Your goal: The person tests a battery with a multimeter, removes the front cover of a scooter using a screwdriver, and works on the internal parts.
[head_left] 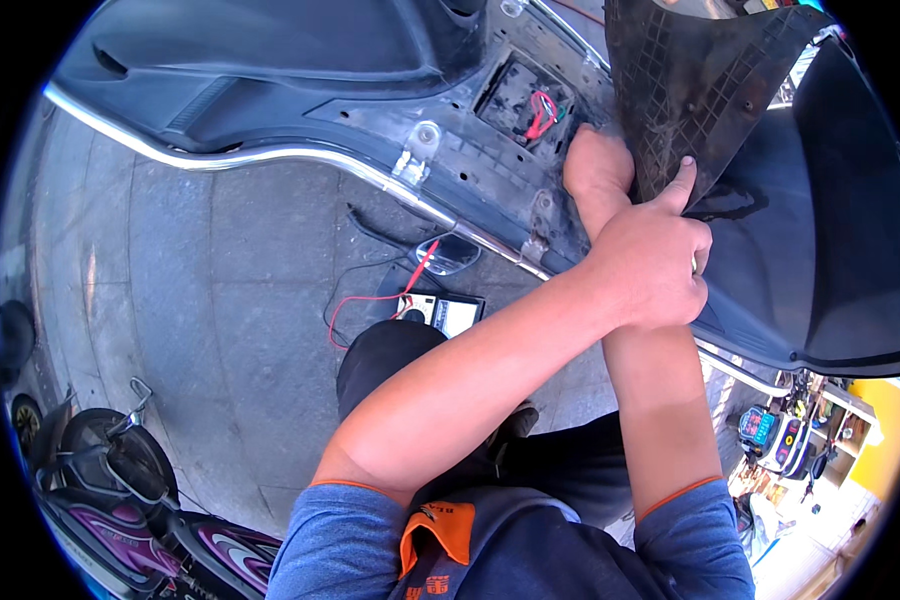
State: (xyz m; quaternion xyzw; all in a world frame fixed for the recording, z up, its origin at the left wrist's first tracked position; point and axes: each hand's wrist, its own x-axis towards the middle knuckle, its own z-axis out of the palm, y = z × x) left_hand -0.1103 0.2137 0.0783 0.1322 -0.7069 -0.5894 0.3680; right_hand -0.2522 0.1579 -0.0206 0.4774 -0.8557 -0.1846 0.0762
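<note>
My arms cross over the footboard (370, 115) of a dark scooter. My left hand (655, 262) is at the lower end of a black ribbed rubber floor mat (675, 90) that stands folded up. One digit lies along its face and the other fingers curl in, one with a ring. My right hand (598, 170) passes under the left forearm and is closed at the footboard, beside the mat's edge. What its fingers hold is hidden. Just left of it, an open recess contains red wires (542, 115) and a green one.
On the paving by my knee lie a multimeter (440, 312) with red and black leads and a mirror (448, 253). A chrome rail (300, 153) edges the scooter. Another scooter (140, 520) stands at lower left, shelves (850, 420) at right.
</note>
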